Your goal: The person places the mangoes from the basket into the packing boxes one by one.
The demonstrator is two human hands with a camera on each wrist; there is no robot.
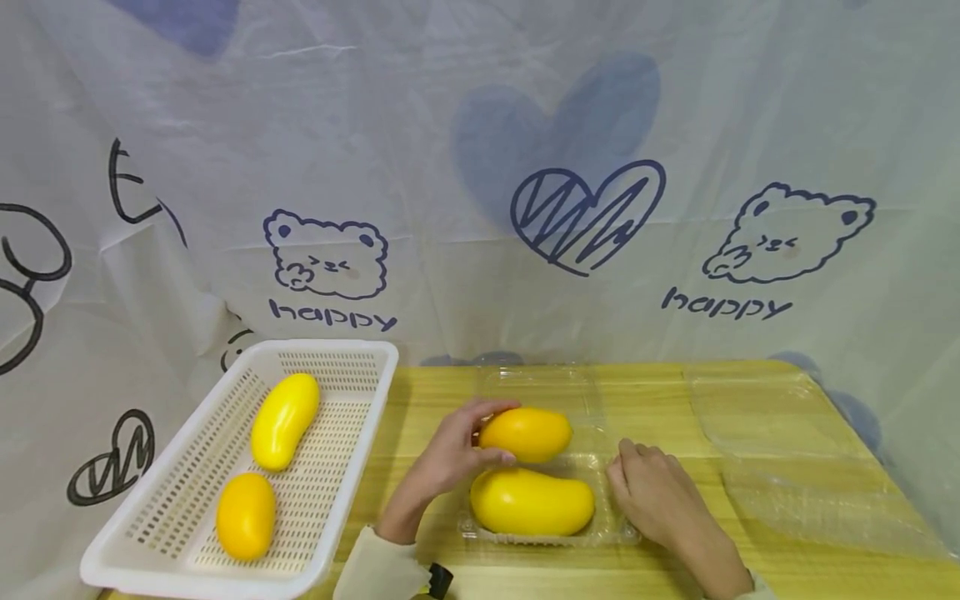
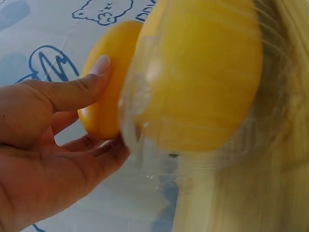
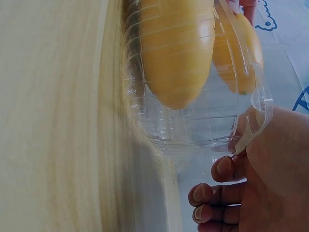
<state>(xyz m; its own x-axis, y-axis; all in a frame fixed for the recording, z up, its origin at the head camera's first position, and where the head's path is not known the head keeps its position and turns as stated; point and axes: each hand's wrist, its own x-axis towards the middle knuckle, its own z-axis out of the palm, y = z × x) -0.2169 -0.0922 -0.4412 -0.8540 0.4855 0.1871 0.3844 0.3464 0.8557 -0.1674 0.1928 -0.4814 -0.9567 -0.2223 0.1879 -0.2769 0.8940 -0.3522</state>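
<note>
My left hand grips an orange-yellow mango, thumb on its near side, over the back of a clear plastic clamshell box. In the box lies a larger yellow mango on its side, just in front of the held one. The left wrist view shows the held mango between thumb and fingers, close beside the box wall. At the box's right end, my right hand pinches the rim corner; its other fingers are curled below. The box's lid stands open behind.
To the left, a white perforated basket holds a yellow mango and an orange-yellow mango. Another clear plastic box lies open on the right of the wooden table. A printed cloth hangs behind.
</note>
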